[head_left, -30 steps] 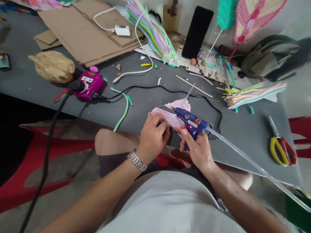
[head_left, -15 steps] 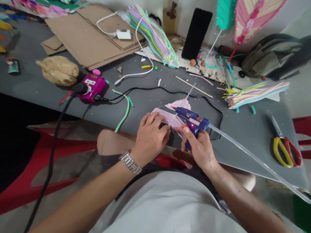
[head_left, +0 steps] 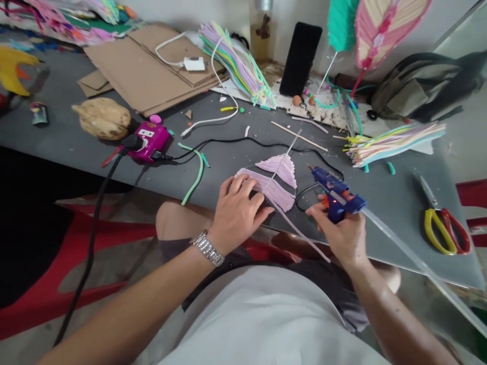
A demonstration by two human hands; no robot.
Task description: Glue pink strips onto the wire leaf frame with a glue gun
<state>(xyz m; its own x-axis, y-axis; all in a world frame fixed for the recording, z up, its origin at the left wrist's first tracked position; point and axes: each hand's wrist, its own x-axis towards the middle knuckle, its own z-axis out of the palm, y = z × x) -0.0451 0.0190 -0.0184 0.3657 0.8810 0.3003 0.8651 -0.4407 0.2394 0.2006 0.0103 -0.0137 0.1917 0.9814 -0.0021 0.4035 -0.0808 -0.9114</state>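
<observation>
My right hand point(head_left: 344, 234) grips a blue glue gun point(head_left: 335, 191) with a long clear glue stick point(head_left: 418, 263) trailing back to the right; its nozzle points left, a short way right of a pink leaf-shaped piece point(head_left: 276, 178) made of pipe cleaners on a wire stem. My left hand point(head_left: 238, 213) lies on the leaf's lower left half, fingers pressed down on the pink strands. A loose pink strand point(head_left: 300, 234) runs off the table edge between my hands. The gun's black cord point(head_left: 304, 195) loops beside the leaf.
Grey table point(head_left: 380, 213) holds yellow-and-red scissors point(head_left: 443, 230) at right, a bundle of pastel pipe cleaners point(head_left: 395, 142), a magenta power strip point(head_left: 150, 142), a coconut husk point(head_left: 102, 118), cardboard sheets point(head_left: 148, 66), a black phone point(head_left: 300, 58), finished feathers point(head_left: 376, 25), a backpack point(head_left: 422, 91).
My right hand has drawn the glue gun away to the right, off the pink leaf. My left hand stays pressed on the leaf.
</observation>
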